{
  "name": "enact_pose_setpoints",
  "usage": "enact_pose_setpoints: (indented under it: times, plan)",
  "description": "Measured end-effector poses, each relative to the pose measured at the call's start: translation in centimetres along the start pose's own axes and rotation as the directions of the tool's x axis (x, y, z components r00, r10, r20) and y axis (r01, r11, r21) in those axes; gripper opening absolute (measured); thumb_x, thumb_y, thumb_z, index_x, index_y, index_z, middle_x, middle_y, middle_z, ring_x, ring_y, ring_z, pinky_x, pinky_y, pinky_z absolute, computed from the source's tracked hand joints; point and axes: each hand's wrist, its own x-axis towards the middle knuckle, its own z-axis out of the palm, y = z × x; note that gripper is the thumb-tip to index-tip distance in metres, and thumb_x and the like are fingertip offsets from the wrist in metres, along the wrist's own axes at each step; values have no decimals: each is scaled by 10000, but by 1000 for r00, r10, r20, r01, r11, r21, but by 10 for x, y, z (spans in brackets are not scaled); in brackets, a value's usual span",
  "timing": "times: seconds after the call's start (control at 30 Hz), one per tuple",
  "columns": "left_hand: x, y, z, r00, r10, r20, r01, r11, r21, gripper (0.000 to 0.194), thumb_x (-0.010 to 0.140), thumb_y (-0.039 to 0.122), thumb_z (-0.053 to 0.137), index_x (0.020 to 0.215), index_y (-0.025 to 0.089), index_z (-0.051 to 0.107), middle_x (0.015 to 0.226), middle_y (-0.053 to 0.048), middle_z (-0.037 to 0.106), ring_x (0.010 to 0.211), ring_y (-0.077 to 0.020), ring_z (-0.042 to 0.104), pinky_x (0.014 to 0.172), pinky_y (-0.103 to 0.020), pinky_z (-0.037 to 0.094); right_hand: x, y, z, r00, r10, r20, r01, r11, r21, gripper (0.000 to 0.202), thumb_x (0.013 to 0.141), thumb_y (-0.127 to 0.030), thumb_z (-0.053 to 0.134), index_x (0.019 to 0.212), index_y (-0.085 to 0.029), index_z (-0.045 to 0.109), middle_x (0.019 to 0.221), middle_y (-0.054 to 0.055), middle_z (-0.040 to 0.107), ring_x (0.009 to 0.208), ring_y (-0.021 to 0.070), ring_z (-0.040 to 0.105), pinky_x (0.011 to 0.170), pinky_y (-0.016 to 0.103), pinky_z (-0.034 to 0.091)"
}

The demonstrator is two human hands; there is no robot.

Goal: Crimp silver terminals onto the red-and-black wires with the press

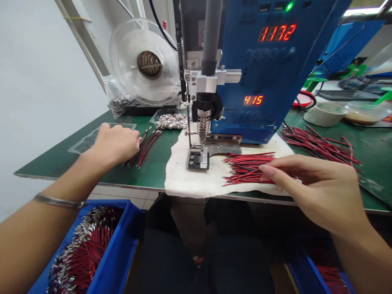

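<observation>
Blue machine (254, 77): landmark; red digits lit.

Right hand (321, 183): in front and to the right of the machine; thumb and index finger brought close together, narrow gap, tips at the near bundle; whether a wire is pinched, cannot tell.

Near bundle (245, 168): red and black wires, lying on a white sheet (190, 183) directly before the machine.

Left hand (118, 141): left of the machine, back upward, fingers curled inward beside the small bundle; fingertips hidden, so grip contents cannot be told.

Small bundle (148, 149): red and black wires, left of the machine, metal ends pointing away.

Loose heap (324, 145): similar wires, right of the machine.
</observation>
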Motion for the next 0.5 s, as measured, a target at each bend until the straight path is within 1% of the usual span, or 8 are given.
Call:
enact_pose_setpoints:
  times: [0.07,0.1,0.13,0.2,0.27,0.33,0.4,0.5]
  plan:
    - [-8,7,-7,996,51,78,-58,994,94,285,864,212,556,590,167,494,615,14,389,625,-130,308,677,-287,218,2,-3,3,999,-16,41,16,1000,4,138,843,-394,762,773,-278,785,773,12,767,610,190,685,533,308,551]
    - [-14,12,-10,984,95,149,-107,991,79,296,908,252,527,623,172,511,633,13,446,621,-126,356,651,-276,239,2,-6,6,997,-26,78,25,1000,15,135,845,-379,758,770,-271,792,747,10,766,591,176,678,507,282,530]
    - [-22,18,-12,968,141,209,-146,989,8,323,937,297,509,636,180,514,626,17,476,606,-121,397,620,-264,265,2,-10,9,990,-33,139,29,999,31,140,853,-366,748,770,-267,801,718,8,762,561,158,662,476,258,501]
    - [-41,32,-12,922,258,288,-203,957,-207,377,970,399,497,655,193,525,601,29,490,575,-112,439,561,-239,312,0,-20,18,963,-35,267,8,995,102,147,872,-358,727,803,-271,823,642,-6,740,466,111,589,416,223,430]
    - [-61,46,-7,891,338,303,-216,903,-372,405,979,435,499,649,199,511,585,36,489,545,-103,440,514,-223,332,-5,-31,29,935,-5,354,-71,977,202,156,881,-370,720,898,-266,835,581,-14,708,451,102,573,433,216,434]
    - [-79,59,2,874,390,288,-227,854,-469,367,992,387,488,679,201,531,613,37,530,552,-95,460,520,-208,355,-11,-40,40,921,42,388,-175,933,316,184,897,-374,702,941,-254,835,510,-23,662,434,103,578,428,207,439]
    - [-90,68,13,862,422,280,-236,824,-515,344,1006,335,468,698,197,535,642,36,558,580,-87,487,561,-195,379,-17,-47,49,917,74,391,-248,874,417,209,904,-383,687,969,-251,834,513,-20,666,398,98,558,399,205,432]
    - [-98,72,25,855,436,279,-233,805,-545,336,1016,298,453,703,190,513,665,34,567,611,-83,504,609,-194,396,-22,-52,57,922,132,365,-311,814,491,227,888,-414,696,933,-244,841,465,-17,624,365,98,514,366,207,412]
